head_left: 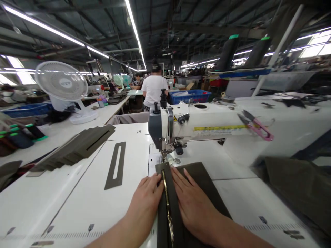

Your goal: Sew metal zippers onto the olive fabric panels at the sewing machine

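Observation:
A dark olive fabric piece (204, 182) with a metal zipper (167, 203) down its length lies on the white sewing table (85, 193), its far end under the presser foot of a white sewing machine (196, 125). My left hand (146, 201) rests flat on the left side of the zipper strip, fingers stretched toward the needle. My right hand (192, 203) lies flat on the fabric just right of the zipper, fingers extended. Both hands press the piece down; neither grips anything.
A stack of dark fabric pieces (77, 146) and a dark slotted template (116, 165) lie to the left. Pink thread snips (256, 125) sit on the machine arm. A white fan (63, 86), thread cones (20, 136), more olive cloth (302, 186) at right, a person in white (154, 89) ahead.

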